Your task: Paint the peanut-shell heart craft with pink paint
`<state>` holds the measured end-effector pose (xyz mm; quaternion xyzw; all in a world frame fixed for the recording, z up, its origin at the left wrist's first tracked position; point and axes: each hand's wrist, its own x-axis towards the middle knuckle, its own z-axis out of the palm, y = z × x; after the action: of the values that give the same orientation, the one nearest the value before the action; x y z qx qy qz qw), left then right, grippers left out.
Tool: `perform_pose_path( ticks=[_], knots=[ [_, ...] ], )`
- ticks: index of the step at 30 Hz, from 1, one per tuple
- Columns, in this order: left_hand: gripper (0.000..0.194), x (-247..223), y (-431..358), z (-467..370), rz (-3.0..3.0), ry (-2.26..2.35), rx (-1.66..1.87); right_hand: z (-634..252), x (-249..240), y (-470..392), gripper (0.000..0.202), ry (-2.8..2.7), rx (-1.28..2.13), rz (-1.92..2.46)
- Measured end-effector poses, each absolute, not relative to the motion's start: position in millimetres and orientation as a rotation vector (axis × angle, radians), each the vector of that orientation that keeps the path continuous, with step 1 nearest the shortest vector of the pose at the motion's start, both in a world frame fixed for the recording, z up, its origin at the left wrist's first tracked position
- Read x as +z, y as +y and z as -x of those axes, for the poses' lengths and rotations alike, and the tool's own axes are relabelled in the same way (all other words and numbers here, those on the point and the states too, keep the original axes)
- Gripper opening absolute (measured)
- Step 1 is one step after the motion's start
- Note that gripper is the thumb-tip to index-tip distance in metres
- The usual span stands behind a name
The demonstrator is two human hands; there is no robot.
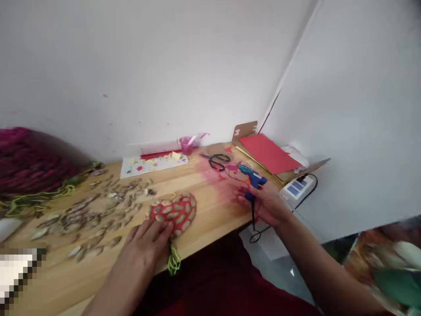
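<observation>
A red cut-out piece [178, 225], partly covered with tan shells like peanut shells, lies near the table's front edge. My left hand [144, 241] is over its near left edge, fingers bent and pressed together on it, hiding that corner. A green yarn tassel [174, 260] hangs from the piece over the table edge, and a yellow loop shows at its far side. My right hand [268, 202] is wrapped round a blue hot glue gun [255, 178], held above the right part of the table with its nozzle toward the left. The gun's black cord [253, 214] hangs below.
Loose shells [98, 210] spread across the left of the wooden table. Behind are black-handled scissors [217, 161], a pink cup [187, 145] and a white sheet [128, 168] with small cut-outs. Red paper [269, 153] and a power strip [297, 188] are at right; dark magenta yarn [29, 162] at left.
</observation>
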<state>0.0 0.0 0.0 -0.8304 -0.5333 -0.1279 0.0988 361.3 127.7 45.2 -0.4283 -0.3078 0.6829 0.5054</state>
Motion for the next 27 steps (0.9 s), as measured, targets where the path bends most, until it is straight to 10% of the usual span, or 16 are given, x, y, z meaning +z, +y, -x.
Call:
perform_pose_path(
  ticks=[27],
  knots=[
    [0.054, -10.9, 0.5, 4.6, 2.493, -1.577, -0.525, -369.7, 47.1, 174.9, 0.016, -0.834, 1.521, 1.482]
  ],
)
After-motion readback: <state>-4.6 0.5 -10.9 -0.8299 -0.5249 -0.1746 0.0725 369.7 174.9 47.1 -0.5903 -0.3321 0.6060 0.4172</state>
